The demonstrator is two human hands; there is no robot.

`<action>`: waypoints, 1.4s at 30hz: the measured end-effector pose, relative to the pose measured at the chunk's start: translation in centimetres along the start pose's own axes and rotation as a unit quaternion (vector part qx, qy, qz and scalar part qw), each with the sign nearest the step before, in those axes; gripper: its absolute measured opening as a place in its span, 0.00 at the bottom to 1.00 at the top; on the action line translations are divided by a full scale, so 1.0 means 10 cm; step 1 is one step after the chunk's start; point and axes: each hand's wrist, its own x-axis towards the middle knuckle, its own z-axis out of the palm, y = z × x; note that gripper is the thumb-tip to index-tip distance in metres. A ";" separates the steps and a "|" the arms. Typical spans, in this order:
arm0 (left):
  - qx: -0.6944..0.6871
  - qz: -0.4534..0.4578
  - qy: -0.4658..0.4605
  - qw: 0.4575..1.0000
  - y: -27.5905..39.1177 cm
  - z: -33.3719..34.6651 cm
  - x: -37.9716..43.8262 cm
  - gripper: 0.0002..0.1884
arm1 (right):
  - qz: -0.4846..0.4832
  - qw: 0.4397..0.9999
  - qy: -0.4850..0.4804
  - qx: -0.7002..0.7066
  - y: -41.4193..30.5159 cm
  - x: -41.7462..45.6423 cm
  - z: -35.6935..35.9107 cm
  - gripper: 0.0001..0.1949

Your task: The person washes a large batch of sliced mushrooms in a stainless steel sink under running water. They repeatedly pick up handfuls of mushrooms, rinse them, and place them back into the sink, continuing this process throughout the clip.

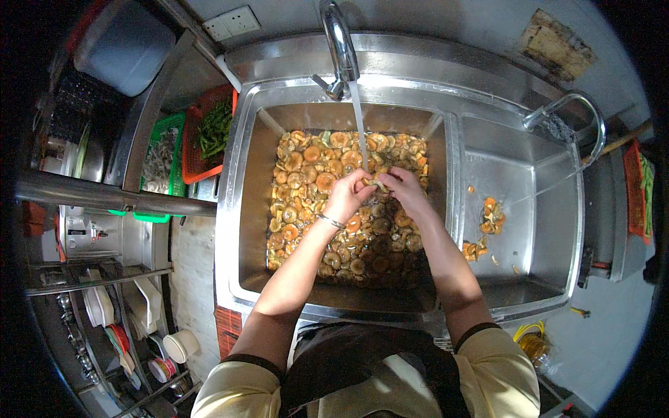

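Note:
Many orange-brown mushrooms float in water in the left basin of a stainless steel sink. Both of my hands meet above them, just below the stream of water from the chrome faucet. My left hand, a bangle at its wrist, pinches one side of a mushroom. Fingers of my right hand hold its other side. The fingers partly hide this mushroom. In the right basin lie a few small piles of mushrooms or mushroom pieces.
A second curved faucet runs a thin stream into the right basin. Left of the sink stand a red basket of green peppers and a green basket with greyish food. A metal rail and shelves with containers are at the left.

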 end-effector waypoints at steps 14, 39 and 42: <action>-0.010 0.076 0.001 0.997 0.16 -0.07 -0.03 0.07 | -0.007 0.999 -0.037 0.033 0.02 0.00 -0.11 0.11; -0.252 -0.006 -0.062 0.966 0.39 0.46 -0.03 0.19 | 0.038 0.967 0.217 0.127 -0.20 -0.73 -0.78 0.19; -0.382 -0.196 0.016 0.903 -0.28 0.37 -0.03 0.14 | -0.069 0.894 0.305 0.321 0.42 -0.91 -1.78 0.16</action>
